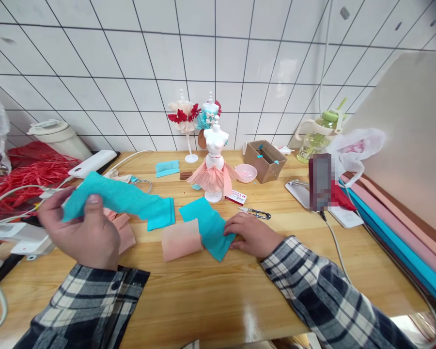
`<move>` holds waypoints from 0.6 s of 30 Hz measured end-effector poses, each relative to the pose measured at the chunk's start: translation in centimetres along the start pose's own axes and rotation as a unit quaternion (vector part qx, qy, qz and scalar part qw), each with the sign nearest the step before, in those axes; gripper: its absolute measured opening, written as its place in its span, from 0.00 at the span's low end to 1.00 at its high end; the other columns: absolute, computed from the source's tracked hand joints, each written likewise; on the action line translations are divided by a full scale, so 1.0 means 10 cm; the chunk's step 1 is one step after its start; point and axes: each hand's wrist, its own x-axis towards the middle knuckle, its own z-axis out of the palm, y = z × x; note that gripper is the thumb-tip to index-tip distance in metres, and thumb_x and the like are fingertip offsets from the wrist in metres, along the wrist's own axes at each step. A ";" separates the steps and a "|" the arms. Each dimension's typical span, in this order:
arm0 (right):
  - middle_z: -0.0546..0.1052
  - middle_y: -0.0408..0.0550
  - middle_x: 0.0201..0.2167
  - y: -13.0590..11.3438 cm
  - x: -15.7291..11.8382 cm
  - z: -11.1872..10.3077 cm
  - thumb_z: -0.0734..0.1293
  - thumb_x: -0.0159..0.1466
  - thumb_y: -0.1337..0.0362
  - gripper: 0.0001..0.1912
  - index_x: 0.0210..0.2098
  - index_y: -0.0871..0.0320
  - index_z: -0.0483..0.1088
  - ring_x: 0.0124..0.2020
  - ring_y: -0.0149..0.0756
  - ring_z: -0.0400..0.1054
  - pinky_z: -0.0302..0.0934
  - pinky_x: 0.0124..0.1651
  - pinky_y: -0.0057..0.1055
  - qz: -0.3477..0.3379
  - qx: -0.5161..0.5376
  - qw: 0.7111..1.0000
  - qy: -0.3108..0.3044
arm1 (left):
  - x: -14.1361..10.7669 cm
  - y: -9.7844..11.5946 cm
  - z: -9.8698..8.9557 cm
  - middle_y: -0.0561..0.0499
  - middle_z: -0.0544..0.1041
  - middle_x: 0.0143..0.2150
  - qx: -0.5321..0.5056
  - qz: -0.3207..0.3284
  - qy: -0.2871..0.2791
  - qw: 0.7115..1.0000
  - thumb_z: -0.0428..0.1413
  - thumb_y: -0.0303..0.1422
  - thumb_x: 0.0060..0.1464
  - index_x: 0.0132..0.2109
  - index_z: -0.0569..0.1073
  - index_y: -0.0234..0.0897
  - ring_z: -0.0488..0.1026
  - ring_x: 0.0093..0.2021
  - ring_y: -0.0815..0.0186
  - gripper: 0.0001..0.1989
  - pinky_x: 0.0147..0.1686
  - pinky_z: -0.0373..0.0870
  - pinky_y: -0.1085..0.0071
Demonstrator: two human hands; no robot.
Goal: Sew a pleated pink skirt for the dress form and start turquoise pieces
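My left hand (83,228) is closed on one end of a long turquoise crepe strip (123,196), whose far end hangs over the table. My right hand (252,234) rests with bent fingers on the right edge of another turquoise piece (207,225), pinching or pressing it. A peach roll (181,240) lies against that piece's left side. Peach folded paper (125,232) sits partly behind my left hand. Beyond stands a small white mannequin (215,141) in a peach skirt (211,175).
Small snips (256,212) lie beyond my right hand. Further back are two decorated mannequins, a pink bowl (246,173) and a brown box (264,162). Chargers and red shreds (36,169) crowd the left; phones, a cable and paper rolls (403,237) are at right.
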 end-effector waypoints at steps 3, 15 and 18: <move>0.77 0.46 0.36 0.03 0.02 0.03 0.67 0.62 0.62 0.05 0.35 0.54 0.75 0.41 0.37 0.68 0.60 0.47 0.36 -0.004 -0.005 1.000 0.025 | -0.12 -0.05 0.07 0.47 0.78 0.28 0.017 -0.041 -0.073 0.996 0.61 0.49 0.48 0.37 0.75 0.34 0.75 0.32 0.61 0.20 0.30 0.72 0.68; 0.61 0.39 0.20 0.12 -0.07 -0.04 0.56 0.67 0.50 0.19 0.28 0.56 0.64 0.22 0.30 0.56 0.54 0.26 0.27 0.182 0.234 0.880 0.372 | -0.32 -0.58 0.44 0.47 0.81 0.35 0.077 -0.379 -0.252 0.887 0.68 0.38 0.38 0.38 0.77 0.34 0.76 0.35 0.60 0.19 0.38 0.71 0.66; 0.59 0.39 0.20 0.05 -0.08 -0.17 0.58 0.66 0.48 0.19 0.27 0.56 0.64 0.21 0.30 0.53 0.52 0.24 0.26 0.191 0.266 0.842 0.430 | -0.18 -0.51 0.32 0.47 0.81 0.38 0.180 -0.265 -0.146 0.936 0.67 0.40 0.39 0.40 0.78 0.36 0.76 0.37 0.57 0.19 0.38 0.71 0.66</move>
